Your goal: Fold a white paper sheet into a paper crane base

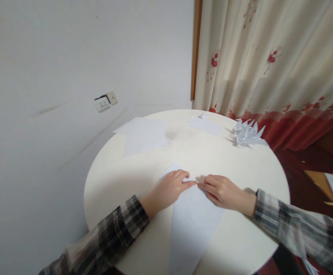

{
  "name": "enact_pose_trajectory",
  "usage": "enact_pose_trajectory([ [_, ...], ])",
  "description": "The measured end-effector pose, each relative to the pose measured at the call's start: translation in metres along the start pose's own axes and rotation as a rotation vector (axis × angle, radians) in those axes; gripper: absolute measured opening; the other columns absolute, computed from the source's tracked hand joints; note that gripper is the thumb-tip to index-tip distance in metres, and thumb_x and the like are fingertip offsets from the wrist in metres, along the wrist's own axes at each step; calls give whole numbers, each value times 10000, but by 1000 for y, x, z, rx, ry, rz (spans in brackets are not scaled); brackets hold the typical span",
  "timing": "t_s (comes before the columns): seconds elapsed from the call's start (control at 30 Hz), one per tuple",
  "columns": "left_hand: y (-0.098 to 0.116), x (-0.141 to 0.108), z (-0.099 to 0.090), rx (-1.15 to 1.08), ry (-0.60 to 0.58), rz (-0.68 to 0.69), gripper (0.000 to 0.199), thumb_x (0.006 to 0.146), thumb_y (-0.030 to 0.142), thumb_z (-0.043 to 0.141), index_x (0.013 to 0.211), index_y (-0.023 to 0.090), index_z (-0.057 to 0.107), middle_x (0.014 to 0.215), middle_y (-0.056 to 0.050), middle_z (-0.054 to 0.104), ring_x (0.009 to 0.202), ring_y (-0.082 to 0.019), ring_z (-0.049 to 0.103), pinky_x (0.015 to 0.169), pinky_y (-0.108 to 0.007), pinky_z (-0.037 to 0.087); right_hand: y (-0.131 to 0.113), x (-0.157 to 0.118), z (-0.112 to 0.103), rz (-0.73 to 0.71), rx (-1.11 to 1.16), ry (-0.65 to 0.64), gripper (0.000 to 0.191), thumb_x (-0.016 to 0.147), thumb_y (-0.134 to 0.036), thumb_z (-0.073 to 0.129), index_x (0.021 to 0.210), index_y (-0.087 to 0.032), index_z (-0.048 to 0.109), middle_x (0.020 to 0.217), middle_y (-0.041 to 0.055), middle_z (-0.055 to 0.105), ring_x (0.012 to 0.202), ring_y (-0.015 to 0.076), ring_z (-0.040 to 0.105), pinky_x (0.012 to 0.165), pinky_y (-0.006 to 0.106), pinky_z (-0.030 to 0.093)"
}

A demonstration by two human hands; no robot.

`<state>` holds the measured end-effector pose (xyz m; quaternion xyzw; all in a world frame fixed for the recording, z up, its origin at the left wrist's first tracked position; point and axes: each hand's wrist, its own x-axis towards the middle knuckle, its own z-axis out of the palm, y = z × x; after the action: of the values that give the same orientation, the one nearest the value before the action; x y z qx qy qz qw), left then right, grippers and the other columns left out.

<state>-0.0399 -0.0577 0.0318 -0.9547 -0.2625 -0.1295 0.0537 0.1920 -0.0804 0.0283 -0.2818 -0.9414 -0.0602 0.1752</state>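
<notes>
A white sheet of paper [196,225] lies on the round table in front of me, its far end folded over and its near end running toward the table's front edge. My left hand [168,191] rests on the folded part, fingers curled, thumb stretched along the fold. From the other side my right hand [223,192] pinches the paper's right edge, its fingertips almost meeting my left thumb. Both hands partly cover the fold, so its exact shape is hidden.
Loose white sheets [146,135] lie at the table's back left. Another sheet [205,125] sits at the back with a small crumpled paper piece [203,115]. A cluster of pointed folded-paper figures [248,133] stands at the back right. The round white table [109,179] adjoins a wall and curtain [240,57].
</notes>
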Motion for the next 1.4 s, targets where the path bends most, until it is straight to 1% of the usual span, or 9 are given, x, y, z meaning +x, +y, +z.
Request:
enact_pose_trajectory([
  [0.17, 0, 1, -3, 30, -38, -19, 419, 878, 97, 437, 1252, 283, 463, 1107, -77, 486, 1036, -211, 465, 857, -352, 417, 1, 0, 2, 6, 21, -14, 224, 862, -149, 415, 1016, -118, 575, 783, 62, 544, 689, 151, 479, 617, 275, 397],
  [0.3, 0, 2, -4, 36, -41, -8, 451, 866, 81, 437, 1260, 298, 457, 1143, -78, 470, 1070, -212, 444, 872, -351, 398, 1, -1, 2, 6, 31, -16, 223, 853, -138, 417, 1012, -121, 573, 789, 63, 544, 694, 155, 479, 622, 278, 400],
  [0.43, -4, 2, -4, 67, -29, -30, 449, 858, 71, 431, 1238, 304, 490, 1109, -78, 486, 1038, -208, 453, 858, -350, 389, 1, -3, 0, 5, 29, -23, 229, 855, -141, 417, 1021, -120, 573, 780, 60, 548, 688, 155, 480, 621, 280, 402],
  [0.67, -16, -1, -2, 124, 7, -130, 456, 846, 54, 415, 1190, 324, 546, 1039, -72, 514, 968, -204, 470, 811, -344, 389, 2, -8, -1, 5, 43, -8, 233, 863, -146, 407, 1025, -120, 574, 766, 61, 559, 680, 151, 493, 610, 276, 410],
  [0.87, -21, 0, -3, 139, 25, -168, 427, 833, 63, 434, 1155, 303, 578, 1019, -75, 516, 955, -214, 468, 799, -354, 377, 1, -11, -2, 2, 44, -3, 242, 863, -145, 406, 1037, -119, 573, 779, 66, 567, 687, 156, 497, 619, 281, 419],
  [1.23, -43, -5, -1, 210, 25, -267, 465, 790, 25, 430, 1120, 298, 612, 988, -84, 523, 932, -223, 476, 768, -359, 373, 0, -18, -2, -4, 47, 7, 247, 869, -153, 397, 1049, -119, 564, 769, 68, 569, 682, 151, 506, 605, 270, 419],
  [1.33, -45, -6, -1, 226, 27, -280, 460, 768, 22, 440, 1106, 278, 620, 997, -90, 531, 927, -229, 486, 764, -368, 388, -1, -19, -2, 0, 49, 4, 250, 870, -152, 392, 1050, -122, 563, 771, 70, 572, 684, 151, 508, 609, 271, 422],
  [1.4, -44, -6, -2, 232, 45, -282, 444, 748, 27, 453, 1101, 238, 621, 1023, -102, 537, 953, -242, 488, 779, -382, 398, -2, -19, -3, -1, 53, 3, 249, 870, -154, 392, 1047, -123, 563, 769, 69, 573, 684, 153, 509, 610, 274, 423],
])
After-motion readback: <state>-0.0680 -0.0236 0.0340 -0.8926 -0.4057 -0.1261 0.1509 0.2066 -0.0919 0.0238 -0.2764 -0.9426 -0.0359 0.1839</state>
